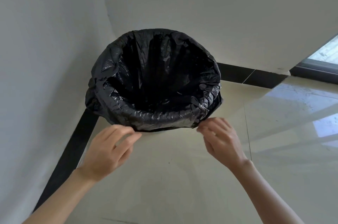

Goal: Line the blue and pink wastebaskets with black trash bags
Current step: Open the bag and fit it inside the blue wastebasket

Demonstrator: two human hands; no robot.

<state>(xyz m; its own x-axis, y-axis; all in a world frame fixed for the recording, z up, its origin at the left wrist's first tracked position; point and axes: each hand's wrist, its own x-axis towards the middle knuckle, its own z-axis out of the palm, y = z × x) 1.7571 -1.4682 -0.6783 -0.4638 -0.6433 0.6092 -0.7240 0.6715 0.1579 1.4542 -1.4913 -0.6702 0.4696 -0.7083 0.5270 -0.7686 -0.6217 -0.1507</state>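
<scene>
Standing in the corner where two pale walls meet, a wastebasket is wrapped so fully in a black trash bag that we cannot tell its colour; only a thin pale sliver shows beneath the bag's front hem. The bag lines the inside and folds down over the rim all the way round, crinkled and glossy. We reach in with both hands from below. Our left hand has its fingertips pressed together at the hem's lower left edge, pinching the plastic. Our right hand is blurred; its fingers are curled at the hem's lower right corner, touching it, but we cannot tell if they grip it. The basket rests on a shiny cream tiled floor, bordered by a black skirting strip.
</scene>
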